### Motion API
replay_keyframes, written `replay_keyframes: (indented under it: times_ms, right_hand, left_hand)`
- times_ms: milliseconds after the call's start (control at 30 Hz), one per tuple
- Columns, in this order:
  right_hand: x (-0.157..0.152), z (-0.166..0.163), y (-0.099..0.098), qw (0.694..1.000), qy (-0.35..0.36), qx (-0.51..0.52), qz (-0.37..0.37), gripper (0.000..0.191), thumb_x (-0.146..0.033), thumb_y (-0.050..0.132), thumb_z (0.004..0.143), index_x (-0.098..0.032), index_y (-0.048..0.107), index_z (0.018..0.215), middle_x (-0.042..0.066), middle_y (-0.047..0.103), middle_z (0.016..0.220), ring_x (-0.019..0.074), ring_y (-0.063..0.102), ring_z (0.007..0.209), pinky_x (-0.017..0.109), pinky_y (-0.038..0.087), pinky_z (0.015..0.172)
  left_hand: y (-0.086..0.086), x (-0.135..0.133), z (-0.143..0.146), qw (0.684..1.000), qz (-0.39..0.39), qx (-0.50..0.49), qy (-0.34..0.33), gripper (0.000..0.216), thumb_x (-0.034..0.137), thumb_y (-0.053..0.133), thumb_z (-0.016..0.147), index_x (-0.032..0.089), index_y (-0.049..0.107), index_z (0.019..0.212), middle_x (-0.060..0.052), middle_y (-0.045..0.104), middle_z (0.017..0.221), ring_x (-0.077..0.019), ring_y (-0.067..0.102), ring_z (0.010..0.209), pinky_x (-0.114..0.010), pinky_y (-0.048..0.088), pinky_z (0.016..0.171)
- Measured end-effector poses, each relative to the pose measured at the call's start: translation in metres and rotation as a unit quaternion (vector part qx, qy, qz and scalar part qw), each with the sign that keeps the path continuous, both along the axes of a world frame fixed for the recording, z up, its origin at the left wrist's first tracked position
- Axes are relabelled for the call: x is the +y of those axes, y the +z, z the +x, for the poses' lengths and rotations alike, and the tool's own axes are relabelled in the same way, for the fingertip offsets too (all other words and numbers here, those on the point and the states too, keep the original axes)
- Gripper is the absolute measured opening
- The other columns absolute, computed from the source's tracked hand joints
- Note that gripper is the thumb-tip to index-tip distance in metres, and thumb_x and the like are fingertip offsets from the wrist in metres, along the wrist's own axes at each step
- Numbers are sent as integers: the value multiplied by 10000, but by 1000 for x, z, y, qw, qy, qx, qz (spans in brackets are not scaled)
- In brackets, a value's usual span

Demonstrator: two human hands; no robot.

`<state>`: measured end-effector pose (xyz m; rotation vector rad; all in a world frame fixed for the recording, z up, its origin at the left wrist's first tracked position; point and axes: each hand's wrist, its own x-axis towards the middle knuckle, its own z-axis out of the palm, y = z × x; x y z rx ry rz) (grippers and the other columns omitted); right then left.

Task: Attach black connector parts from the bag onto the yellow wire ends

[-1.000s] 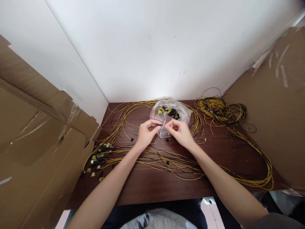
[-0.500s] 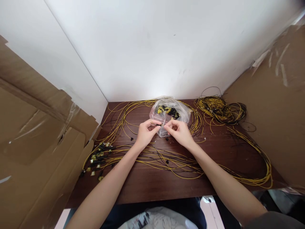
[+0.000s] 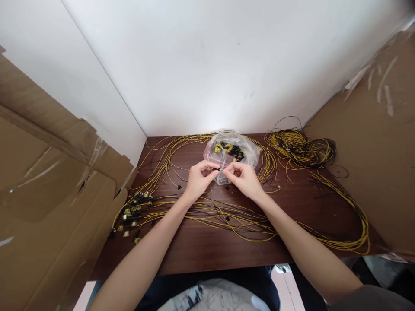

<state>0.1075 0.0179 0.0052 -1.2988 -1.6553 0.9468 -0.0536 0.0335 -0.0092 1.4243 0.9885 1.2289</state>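
My left hand (image 3: 200,179) pinches a thin dark wire end (image 3: 214,169) between thumb and fingers. Close against it, my right hand (image 3: 243,178) is closed in a pinch at the wire's other side; the small part between its fingertips is too tiny to make out. Both hands are held just in front of a clear plastic bag (image 3: 253,149) with black and yellow connector pieces (image 3: 228,149) in it. Yellow and black wires (image 3: 207,210) run across the table below my wrists. Their left ends carry yellow and black connectors (image 3: 134,211).
A tangled coil of yellow and black wire (image 3: 292,144) lies at the back right of the brown table (image 3: 207,257). Cardboard sheets (image 3: 74,203) stand on both sides, with a white wall (image 3: 207,65) behind. Small black pieces (image 3: 227,218) are scattered on the table.
Both hands keep their pinch in nearly the same place. The whole view has shifted very slightly.
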Motion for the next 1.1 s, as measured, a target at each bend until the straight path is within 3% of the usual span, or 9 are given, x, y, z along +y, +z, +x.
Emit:
replay_keyframes:
  times_ms: [467,967,1100]
  right_hand:
    - [-1,0,-2,1000,0,-17,10,192,-314,569,779,-160,572,664,-11,541,544,107,456,492,232,329,487]
    - [-1,-1,-1,1000,0,-26,16,187,-310,555,791,-160,582,683,-18,526,548,104,440,501,232,325,494]
    - [-1,0,-1,999,-7,-35,30,192,-324,545,805,-159,606,728,-24,513,543,103,426,497,234,317,495]
  left_hand:
    - [-7,-1,1,995,62,79,-3,88,158,642,708,138,684,783,-53,652,787,-119,571,644,-228,461,596]
    - [-3,-1,3,999,19,34,-14,180,195,664,705,126,643,870,-69,664,853,-131,597,713,-242,483,652]
    - [2,-1,4,1000,-6,-9,-16,141,237,650,731,123,602,797,-40,624,767,-107,561,660,-210,465,590]
